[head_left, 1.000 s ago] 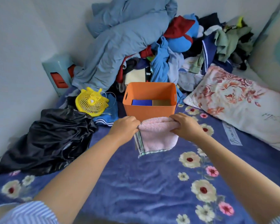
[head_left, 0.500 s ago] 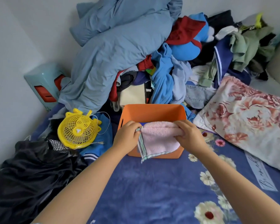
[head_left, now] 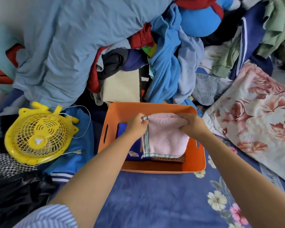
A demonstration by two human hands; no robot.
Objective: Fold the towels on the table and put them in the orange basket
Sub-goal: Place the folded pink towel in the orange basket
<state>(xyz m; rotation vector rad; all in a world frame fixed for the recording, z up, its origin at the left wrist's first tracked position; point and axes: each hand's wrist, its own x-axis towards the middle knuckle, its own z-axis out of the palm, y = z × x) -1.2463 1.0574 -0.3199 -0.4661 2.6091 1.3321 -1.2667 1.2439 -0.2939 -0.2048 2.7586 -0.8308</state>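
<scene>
Yellow fan [head_left: 38, 135] lies left of the basket [head_left: 194, 162], beside a black garment [head_left: 15, 195]; neither belongs to the task. Behind the basket rises a heap of clothes [head_left: 163, 63], and right of the basket lies a floral pillow [head_left: 257, 119]. The basket stands on a bed covered by a blue flowered sheet [head_left: 155, 203], its open top facing the person.

Left hand [head_left: 136, 125], inside the basket, pinches the far left corner of the pink towel [head_left: 164, 139] between thumb and curled fingers. Right hand [head_left: 193, 124], also over the basket, clasps the towel's far right edge with fingers curled over the fold. Gripping both far corners probably keeps the folded layers from slipping apart as the towel goes in.

The towel, folded, hangs within the basket's walls, its striped hem nearest the person. Beneath it, toward the basket's left wall, lies a dark blue towel [head_left: 122, 127]; under the hem a brown patterned cloth [head_left: 168, 159] shows. Whether the pink towel already rests on these cannot be told.

Judged stage: placing. The next move likely calls for laying the towel flat on the stack, then letting go.
</scene>
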